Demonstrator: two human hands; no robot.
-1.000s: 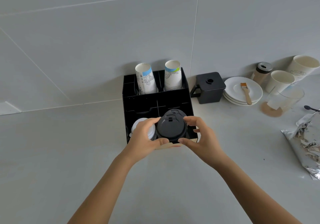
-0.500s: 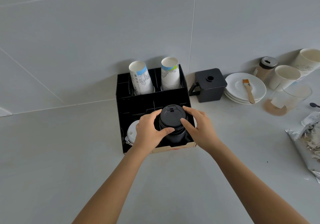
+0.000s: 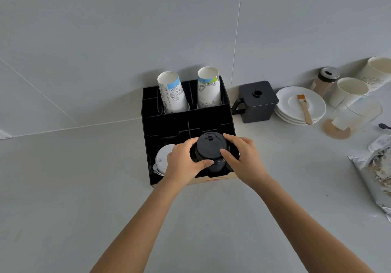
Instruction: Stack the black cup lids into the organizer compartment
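A: Status on the lids?

B: A stack of black lids [image 3: 210, 153] is held over the front right compartment of the black organizer [image 3: 186, 122], lower part already inside. The left hand [image 3: 183, 162] is wrapped on the stack's 9 o'clock side, thumb across the front; the right hand [image 3: 243, 158] is closed on it from 3 o'clock, fingertips on the top lid's rim. Both are gripping the stack.

A: Handling?

B: Judged light, thin, stiff-ish plastic, smooth and a bit slippery. Nested lids can shear sideways, so a two-sided hold low on the stack wall is preferred over pinching the top lid alone. Rims may crack if forced against the dividers.

A: Counts?

B: The number of black lids in the stack cannot be told; the layers are not separable. White lids [image 3: 164, 162]: one stack at 9 o'clock of the black one, in the neighbouring front compartment, count unclear. Printed paper cups [image 3: 172, 95]: two columns at the organizer's 12 o'clock end. Away at 2 o'clock: one black lidded box [image 3: 257, 101], one pile of white plates [image 3: 300, 105] with one brush [image 3: 304, 108] on it, three plain cups, one shaker jar. One foil bag [image 3: 374, 171] at 3 o'clock.
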